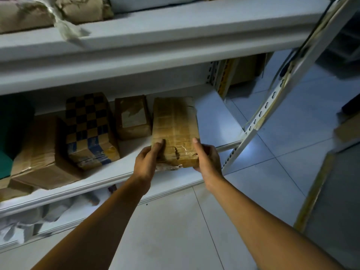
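A long brown taped cardboard parcel (175, 125) lies on the white metal shelf (218, 117), its near end sticking out past the shelf's front edge. My left hand (146, 162) grips its near left corner, thumb on top. Gripping the near right corner is my right hand (206, 160), its thumb on the top edge. The tape at the parcel's near end is torn.
Left of the parcel sit a small brown parcel with a label (132, 117), a black-checkered box (89, 129) and a larger brown box (41, 152). A slotted upright post (259, 117) bounds the shelf on the right. Wrapped bundles (48, 12) lie on the shelf above. Tiled floor (282, 133) lies beyond.
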